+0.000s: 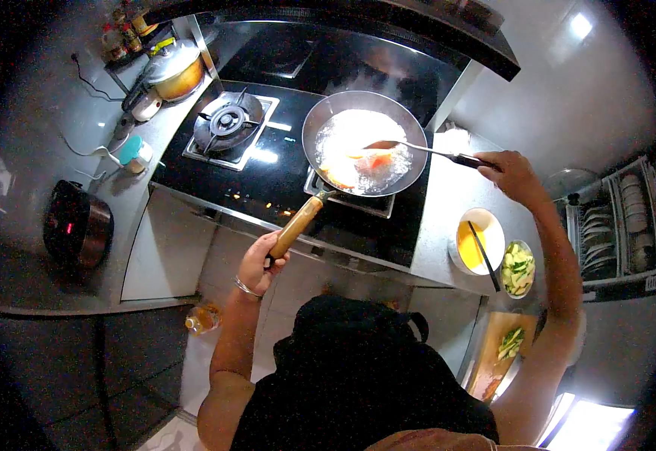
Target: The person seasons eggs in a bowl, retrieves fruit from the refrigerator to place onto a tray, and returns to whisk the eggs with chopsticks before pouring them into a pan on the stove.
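My left hand (262, 264) is wrapped round the wooden handle (298, 228) of a wok (320, 113). The wok sits over the right burner of the black stove, with bubbling liquid (388, 169) and orange-red pieces (379, 160) inside. My right hand (510, 173) grips the dark handle end of a metal spatula (433, 150). Its blade is down in the bubbling liquid, partly hidden by glare and bubbles.
Right of the stove stand a bowl of yellow liquid (478, 242) with black chopsticks (484, 255), a bowl of green pieces (518, 269) and a cutting board (487, 361). The bare left burner (228, 120), a lidded pot (175, 69) and a dish rack (617, 218) also show.
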The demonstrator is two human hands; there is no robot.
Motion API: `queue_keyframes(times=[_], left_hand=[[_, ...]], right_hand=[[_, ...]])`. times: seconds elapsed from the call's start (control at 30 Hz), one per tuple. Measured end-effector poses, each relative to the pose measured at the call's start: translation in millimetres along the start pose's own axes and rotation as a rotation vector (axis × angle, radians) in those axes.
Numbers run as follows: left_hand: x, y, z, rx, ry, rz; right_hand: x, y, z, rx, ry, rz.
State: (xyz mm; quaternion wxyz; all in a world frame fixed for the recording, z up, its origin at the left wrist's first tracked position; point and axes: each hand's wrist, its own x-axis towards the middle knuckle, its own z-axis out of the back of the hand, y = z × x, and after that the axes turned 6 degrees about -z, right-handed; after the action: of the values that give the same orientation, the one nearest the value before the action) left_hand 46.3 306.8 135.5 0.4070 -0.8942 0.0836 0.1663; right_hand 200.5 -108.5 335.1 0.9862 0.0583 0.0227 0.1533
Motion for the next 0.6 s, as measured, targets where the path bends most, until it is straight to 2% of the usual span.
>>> queue_keyframes(times=[0.13,0.3,0.4,0.53,0.6], left_hand=[[2,5,2,-0.038,0.009,-0.011],[2,4,4,-0.037,0.017,-0.014],[2,5,4,-0.028,0.023,-0.024],[7,9,11,-0.027,0.044,-0.019],[7,7,11,-0.026,0.041,-0.017]], right_hand=[[1,21,-9,-0.135,-0.131,0.080],[13,41,-26,-0.327,-0.027,0.108],[21,35,-46,-0.184,0.047,0.064],[38,6,-60,0.177,0.104,0.035],[38,-2,-50,0.363,0.170,-0.086]])
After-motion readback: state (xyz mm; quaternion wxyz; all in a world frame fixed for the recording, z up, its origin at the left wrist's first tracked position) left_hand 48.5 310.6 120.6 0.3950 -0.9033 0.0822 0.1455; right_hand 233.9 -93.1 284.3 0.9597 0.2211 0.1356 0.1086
